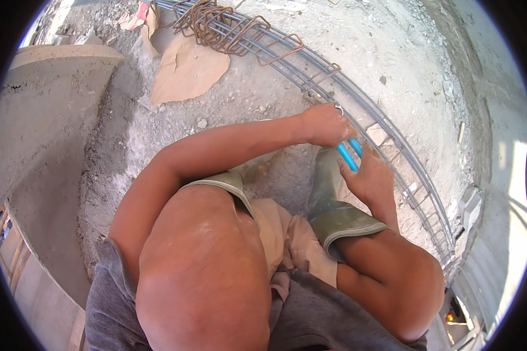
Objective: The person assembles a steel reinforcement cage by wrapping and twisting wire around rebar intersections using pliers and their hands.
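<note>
My right hand (372, 178) is closed around a pair of blue-handled pliers (348, 156), whose two handles slant up to the left. The jaws cannot be seen. Close by, my left hand (328, 126) is closed at the upper end of the handles, beside the steel rebar cage (386, 126). What its fingers grip is hidden, and a small light loop (339, 109) shows at its knuckles. Long grey bars of the cage curve from the top past both hands to the lower right. Rusty square stirrups (208, 26) are bunched around the bars at the top.
Torn brown paper (190, 70) lies on the dusty, rubble-strewn ground. A concrete structure (52, 134) rises at the left, and a wall (498, 152) runs along the right. My bent knees and green rubber boots (348, 222) are between me and the cage.
</note>
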### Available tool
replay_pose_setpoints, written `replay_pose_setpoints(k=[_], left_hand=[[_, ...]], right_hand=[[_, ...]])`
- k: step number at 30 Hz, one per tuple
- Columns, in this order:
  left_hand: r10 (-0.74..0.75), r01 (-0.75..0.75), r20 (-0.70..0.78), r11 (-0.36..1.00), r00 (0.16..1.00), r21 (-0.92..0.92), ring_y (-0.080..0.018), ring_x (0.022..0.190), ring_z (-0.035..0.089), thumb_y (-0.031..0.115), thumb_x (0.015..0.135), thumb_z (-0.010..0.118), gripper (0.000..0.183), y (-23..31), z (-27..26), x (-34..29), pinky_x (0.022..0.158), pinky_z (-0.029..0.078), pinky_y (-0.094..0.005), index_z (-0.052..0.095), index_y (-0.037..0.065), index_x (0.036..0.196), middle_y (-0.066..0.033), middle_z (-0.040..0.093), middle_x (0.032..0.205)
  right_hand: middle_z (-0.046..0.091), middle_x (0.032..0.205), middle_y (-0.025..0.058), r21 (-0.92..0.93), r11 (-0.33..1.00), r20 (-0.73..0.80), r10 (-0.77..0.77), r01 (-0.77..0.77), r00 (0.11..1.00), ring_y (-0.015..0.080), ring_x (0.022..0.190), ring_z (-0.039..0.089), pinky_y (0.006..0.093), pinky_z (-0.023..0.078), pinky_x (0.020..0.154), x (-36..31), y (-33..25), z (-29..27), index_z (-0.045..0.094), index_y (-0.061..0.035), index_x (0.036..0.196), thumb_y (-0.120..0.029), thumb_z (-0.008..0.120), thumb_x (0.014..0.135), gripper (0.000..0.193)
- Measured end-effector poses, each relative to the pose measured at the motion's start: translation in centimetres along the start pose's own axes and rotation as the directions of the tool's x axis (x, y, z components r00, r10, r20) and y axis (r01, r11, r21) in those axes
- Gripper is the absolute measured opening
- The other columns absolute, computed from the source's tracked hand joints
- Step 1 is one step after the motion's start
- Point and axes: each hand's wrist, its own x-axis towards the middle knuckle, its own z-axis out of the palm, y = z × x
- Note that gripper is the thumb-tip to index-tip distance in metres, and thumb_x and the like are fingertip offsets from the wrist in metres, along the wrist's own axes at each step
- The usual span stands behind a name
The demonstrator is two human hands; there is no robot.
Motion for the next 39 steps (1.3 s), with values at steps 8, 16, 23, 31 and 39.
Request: replay_pose_setpoints(k=[8,16,23,31,39], left_hand=[[-0.108,0.108,0.011,0.994,0.994,-0.024,-0.0295,0.082,0.070,0.021,0.088,0.053,0.019,0.4,-0.6,0.7,0.074,0.051,-0.0458,0.064,0.012,0.100,-0.0115,0.070,0.089],[-0.169,0.125,-0.256,0.976,0.952,-0.177,-0.0312,0.125,0.051,0.055,0.072,0.074,0.079,-3.5,-5.4,-1.8,0.099,0.043,-0.0482,0.054,0.006,0.130,-0.0158,0.052,0.133],[-0.399,0.396,-0.028,0.898,0.917,0.192,-0.0310,0.097,0.066,0.067,0.089,0.049,0.071,-9.7,-4.8,1.0,0.101,0.037,-0.0516,0.062,0.005,0.120,-0.0155,0.070,0.096],[-0.301,0.302,-0.043,0.922,0.953,0.242,-0.0304,0.076,0.068,0.054,0.098,0.041,0.059,-11.0,-3.1,0.7,0.099,0.036,-0.0515,0.068,0.004,0.085,-0.0129,0.070,0.077],[-0.246,0.267,-0.131,0.947,0.960,0.178,-0.0291,0.073,0.067,0.047,0.099,0.041,0.052,-11.7,-2.2,0.4,0.094,0.038,-0.0495,0.066,0.006,0.082,-0.0125,0.069,0.073]], right_hand=[[0.063,0.098,0.0216,-0.196,0.976,-0.202,-0.140,0.100,0.969,0.0358,0.093,0.066,0.0492,0.053,0.075,1.3,-0.1,1.8,0.054,0.0047,0.107,-0.027,0.064,0.079,0.044],[0.063,0.095,0.0224,-0.057,0.992,-0.177,-0.125,0.117,0.976,0.0395,0.087,0.066,0.0484,0.054,0.072,1.9,0.5,3.6,0.052,0.0017,0.099,-0.021,0.068,0.079,0.033],[0.062,0.100,0.0239,-0.012,0.995,-0.179,-0.099,0.099,0.979,0.0427,0.091,0.065,0.0504,0.053,0.077,2.1,0.7,3.5,0.050,0.0012,0.104,-0.019,0.071,0.080,0.037],[0.062,0.094,0.0233,0.032,0.988,-0.227,-0.140,0.151,0.964,0.0423,0.086,0.065,0.0507,0.054,0.070,3.3,1.8,6.3,0.049,0.0006,0.099,-0.009,0.061,0.079,0.026],[0.063,0.099,0.0262,0.162,0.982,-0.109,-0.084,0.101,0.990,0.0448,0.087,0.064,0.0530,0.052,0.074,2.0,1.0,6.1,0.049,0.0023,0.114,-0.013,0.060,0.081,0.037]])
